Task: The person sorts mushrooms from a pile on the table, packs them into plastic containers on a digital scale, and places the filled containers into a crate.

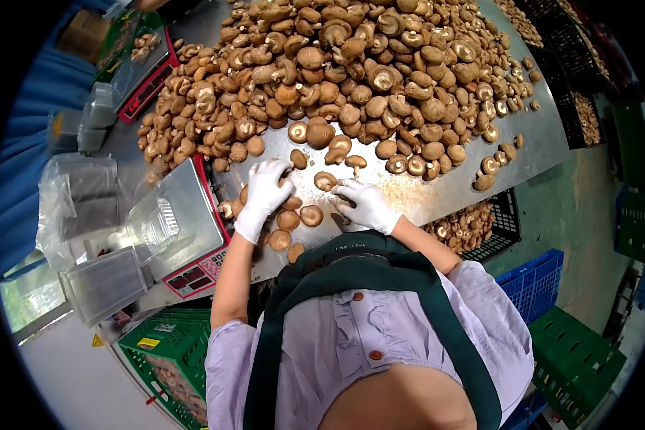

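Mushroom heap (351, 72) on table (426, 197), nearer scale (197, 204) at left, filled crate (507, 223) at near right

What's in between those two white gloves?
In the head view, a few brown mushrooms lie on the metal table between the left hand and right hand.

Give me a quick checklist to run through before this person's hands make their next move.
1. Both hands gloved: ok; left hand and right hand wear white.
2. Shiitake mushroom pile ahead: ok.
3. Clear plastic containers nearby: ok, beside the near scale.
4. Scale reading: cannot tell, too small.
5. Mushrooms well clear of the apron: not ok; one lies very near it.
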The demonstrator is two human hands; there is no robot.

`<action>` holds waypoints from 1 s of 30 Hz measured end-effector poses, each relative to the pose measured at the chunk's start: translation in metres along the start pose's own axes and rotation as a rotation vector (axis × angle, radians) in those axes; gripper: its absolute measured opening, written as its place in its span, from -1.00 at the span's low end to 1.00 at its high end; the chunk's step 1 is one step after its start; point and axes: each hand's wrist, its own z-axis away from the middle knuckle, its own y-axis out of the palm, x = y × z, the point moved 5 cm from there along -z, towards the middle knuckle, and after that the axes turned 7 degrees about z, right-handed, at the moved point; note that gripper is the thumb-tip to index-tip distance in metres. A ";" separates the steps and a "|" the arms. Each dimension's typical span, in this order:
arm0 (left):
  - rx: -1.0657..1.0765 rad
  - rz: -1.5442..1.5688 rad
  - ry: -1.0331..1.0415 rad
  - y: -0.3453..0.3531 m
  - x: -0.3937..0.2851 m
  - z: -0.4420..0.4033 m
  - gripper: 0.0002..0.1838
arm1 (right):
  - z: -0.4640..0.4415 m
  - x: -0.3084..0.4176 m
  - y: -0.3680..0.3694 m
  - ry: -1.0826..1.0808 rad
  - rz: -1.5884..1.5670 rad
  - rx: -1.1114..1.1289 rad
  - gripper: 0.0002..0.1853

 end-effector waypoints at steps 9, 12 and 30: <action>-0.433 0.395 -0.126 -0.030 0.046 0.047 -0.55 | -0.042 -0.021 -0.003 0.105 0.293 0.017 -0.52; -0.368 0.532 -0.360 -0.027 0.071 0.044 -0.49 | -0.052 -0.017 0.016 0.122 0.356 0.196 -0.61; -0.132 0.045 -0.279 -0.035 -0.011 -0.027 -0.49 | 0.008 -0.074 -0.050 0.593 -1.102 -0.200 -0.75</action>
